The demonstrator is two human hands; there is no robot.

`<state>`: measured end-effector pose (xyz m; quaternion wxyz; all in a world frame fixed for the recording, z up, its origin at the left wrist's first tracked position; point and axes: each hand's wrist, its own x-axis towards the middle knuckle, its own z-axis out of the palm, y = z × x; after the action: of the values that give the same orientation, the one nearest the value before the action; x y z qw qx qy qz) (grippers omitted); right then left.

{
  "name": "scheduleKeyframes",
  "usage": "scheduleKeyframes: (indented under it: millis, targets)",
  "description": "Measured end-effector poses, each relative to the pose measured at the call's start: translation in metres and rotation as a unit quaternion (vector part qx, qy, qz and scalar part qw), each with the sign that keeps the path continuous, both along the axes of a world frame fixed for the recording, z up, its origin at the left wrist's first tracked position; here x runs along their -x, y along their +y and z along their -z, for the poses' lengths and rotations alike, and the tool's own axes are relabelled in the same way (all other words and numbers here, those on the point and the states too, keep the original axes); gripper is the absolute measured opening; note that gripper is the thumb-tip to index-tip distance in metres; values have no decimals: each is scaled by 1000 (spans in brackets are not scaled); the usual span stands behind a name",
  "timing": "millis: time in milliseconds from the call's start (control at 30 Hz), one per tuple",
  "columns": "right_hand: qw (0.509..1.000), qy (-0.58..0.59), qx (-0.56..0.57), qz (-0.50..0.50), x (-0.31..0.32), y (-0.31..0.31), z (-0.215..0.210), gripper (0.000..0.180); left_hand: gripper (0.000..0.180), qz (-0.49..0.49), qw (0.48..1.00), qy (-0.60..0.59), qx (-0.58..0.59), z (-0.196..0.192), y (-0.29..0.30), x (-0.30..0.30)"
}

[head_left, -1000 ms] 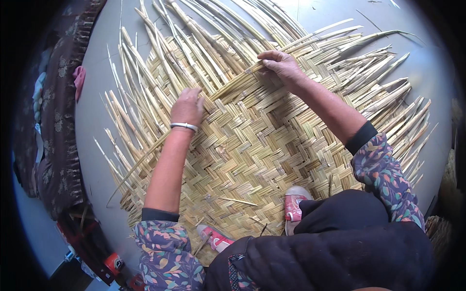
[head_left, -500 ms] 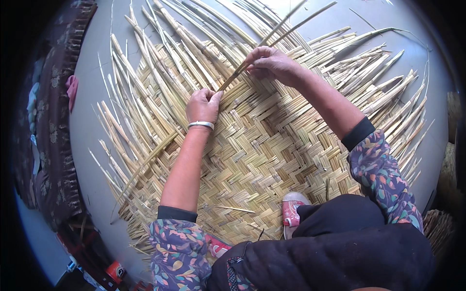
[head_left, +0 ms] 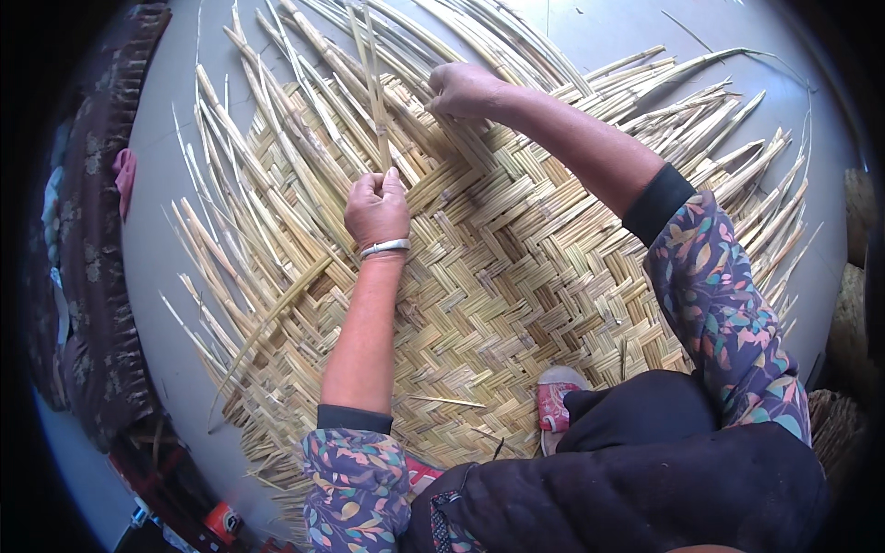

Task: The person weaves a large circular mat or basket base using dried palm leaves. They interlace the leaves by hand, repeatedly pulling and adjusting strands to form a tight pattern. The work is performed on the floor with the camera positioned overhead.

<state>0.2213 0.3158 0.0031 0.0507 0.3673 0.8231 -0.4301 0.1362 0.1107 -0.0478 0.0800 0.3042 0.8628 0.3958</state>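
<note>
A large herringbone mat point(head_left: 516, 276) of split reed lies under me, its long unwoven ends fanning out at the far side and both flanks. My left hand point(head_left: 378, 210), with a pale bangle at the wrist, is closed on a pair of reed strips point(head_left: 378, 111) that point away from me over the loose ends. To its right and farther off, my right hand point(head_left: 458, 90) is closed at the mat's far weaving edge. Its fingertips face down and away, so whatever they pinch is hidden.
One bent reed strip point(head_left: 277, 309) lies across the mat's left part. My red shoe point(head_left: 556, 398) rests on the weave near me. Dark patterned cloth point(head_left: 106, 230) hangs at the left, with a pink cloth point(head_left: 124, 180) on it. A reed bundle point(head_left: 834, 429) stands at right.
The strips in my left hand have swung from slanting right to nearly straight away from me. My right hand has let go of them and moved left and slightly farther off.
</note>
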Motion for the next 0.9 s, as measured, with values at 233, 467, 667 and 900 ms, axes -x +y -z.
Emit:
scheduleKeyframes:
  millis: [233, 467, 667, 900]
  targets:
    - [999, 33, 7, 10, -4, 6, 4, 28, 22, 6, 999, 17, -34, 3, -2, 1]
    - [993, -44, -101, -35, -1, 5, 13, 24, 22, -9, 999, -26, -23, -2, -1, 0]
    - [987, 15, -134, -89, 5, -4, 19, 15, 22, -5, 1000, -21, -18, -1, -2, 0]
    - [970, -47, -229, -69, -3, -12, 14, 20, 22, 0, 999, -39, -21, -3, -3, 1]
